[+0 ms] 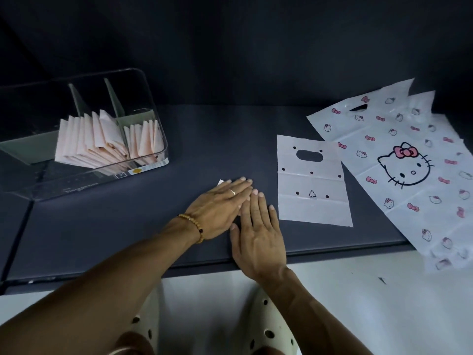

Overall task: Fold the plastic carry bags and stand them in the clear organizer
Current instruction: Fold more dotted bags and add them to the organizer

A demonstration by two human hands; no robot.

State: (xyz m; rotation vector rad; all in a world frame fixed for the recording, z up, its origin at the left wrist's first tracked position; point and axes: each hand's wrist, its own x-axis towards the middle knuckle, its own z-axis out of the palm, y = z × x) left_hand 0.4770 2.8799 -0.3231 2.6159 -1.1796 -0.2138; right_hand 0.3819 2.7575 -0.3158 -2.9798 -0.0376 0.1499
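Organizer point(143, 160) left — flat bags point(313, 180) right, hands point(220, 208) between.

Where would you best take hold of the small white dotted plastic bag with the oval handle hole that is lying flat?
Probably at the near right corner of the small white dotted plastic bag. It lies flat on the dark mat, so nothing stands up to grip; slide fingers under that free edge and pinch. Its far right corner touches the cat-print plastic bags, so come from the near side.

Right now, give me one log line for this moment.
left hand: flat on folded bag | right hand: flat beside | organizer: partly filled | dotted bag: unfolded
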